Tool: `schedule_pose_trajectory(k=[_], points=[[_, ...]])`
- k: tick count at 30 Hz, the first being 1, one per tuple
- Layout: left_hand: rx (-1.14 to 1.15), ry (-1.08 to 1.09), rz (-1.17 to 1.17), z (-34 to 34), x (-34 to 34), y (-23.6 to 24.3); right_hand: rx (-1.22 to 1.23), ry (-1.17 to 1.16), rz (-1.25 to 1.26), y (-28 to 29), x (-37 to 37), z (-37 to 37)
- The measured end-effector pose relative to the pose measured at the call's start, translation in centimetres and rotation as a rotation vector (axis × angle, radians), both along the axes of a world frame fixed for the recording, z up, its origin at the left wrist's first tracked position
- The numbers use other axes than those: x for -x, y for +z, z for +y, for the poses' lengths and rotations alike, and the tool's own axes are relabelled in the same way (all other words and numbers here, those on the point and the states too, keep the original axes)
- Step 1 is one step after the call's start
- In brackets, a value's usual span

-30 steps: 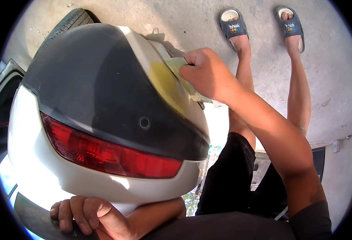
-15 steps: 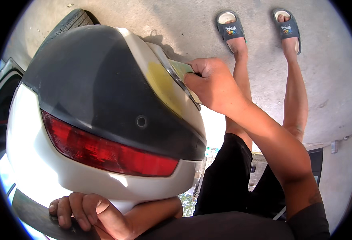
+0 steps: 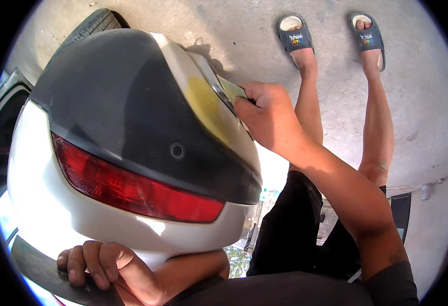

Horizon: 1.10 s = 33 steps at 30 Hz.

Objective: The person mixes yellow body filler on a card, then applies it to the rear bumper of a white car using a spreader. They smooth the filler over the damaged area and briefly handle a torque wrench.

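Right hand (image 3: 267, 120) is closed around a small yellowish-green sanding pad (image 3: 231, 91), fingers curled tight on it, pressing it against the far right edge of a scooter top box (image 3: 132, 137). The pad sits right at the seam where the box's dark lid meets its white side, beside a yellow patch (image 3: 207, 104) on the white shell. Only a corner of the pad shows past the knuckles.

Left hand (image 3: 101, 265) is at the near bottom edge of the box, fingers bent and hooked over a dark curved rim (image 3: 35, 265) under the white base. It holds only that rim.

Red tail-light strip (image 3: 132, 186) runs across the box's near face, with a small round keyhole (image 3: 176, 151) above it. A tyre (image 3: 89, 25) shows behind the box at the far left. Bare legs in grey slide sandals (image 3: 295, 38) stand on concrete floor (image 3: 417, 117) on the right.
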State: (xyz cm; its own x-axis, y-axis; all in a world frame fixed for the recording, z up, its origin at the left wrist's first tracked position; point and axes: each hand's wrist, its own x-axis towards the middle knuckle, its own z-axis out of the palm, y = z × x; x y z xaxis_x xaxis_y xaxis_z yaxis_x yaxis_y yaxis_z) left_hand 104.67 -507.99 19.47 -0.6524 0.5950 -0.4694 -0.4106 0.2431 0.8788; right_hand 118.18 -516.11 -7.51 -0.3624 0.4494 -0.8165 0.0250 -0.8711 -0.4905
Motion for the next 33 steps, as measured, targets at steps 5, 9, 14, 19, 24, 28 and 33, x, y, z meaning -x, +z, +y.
schedule_pose_trajectory(k=[5, 9, 14, 19, 24, 28, 33], points=[[0.047, -0.022, 0.099, 0.1, -0.8, -0.5, -0.17, 0.147, -0.047, 0.9, 1.9, 0.4], [0.03, -0.064, 0.003, 0.3, 0.2, 0.2, -0.241, 0.109, 0.042, 2.5, 1.6, -0.2], [0.018, -0.074, -0.024, 0.2, 0.2, -0.4, -0.15, 0.058, -0.091, 3.0, 0.4, -0.3], [0.027, -0.056, 0.002, 0.1, 0.0, -0.2, -0.198, 0.128, -0.063, 2.2, 1.4, 0.0], [0.056, -0.068, -0.007, 0.4, 0.4, -0.2, -0.209, 0.153, 0.106, 2.4, 0.2, 0.9], [0.031, -0.107, -0.022, 0.0, 0.3, 0.0, -0.122, 0.109, 0.045, 1.8, -1.1, 0.9], [0.018, -0.121, 0.015, 1.0, 0.4, -1.0, -0.2, 0.136, 0.042, 2.2, 0.6, 0.3]])
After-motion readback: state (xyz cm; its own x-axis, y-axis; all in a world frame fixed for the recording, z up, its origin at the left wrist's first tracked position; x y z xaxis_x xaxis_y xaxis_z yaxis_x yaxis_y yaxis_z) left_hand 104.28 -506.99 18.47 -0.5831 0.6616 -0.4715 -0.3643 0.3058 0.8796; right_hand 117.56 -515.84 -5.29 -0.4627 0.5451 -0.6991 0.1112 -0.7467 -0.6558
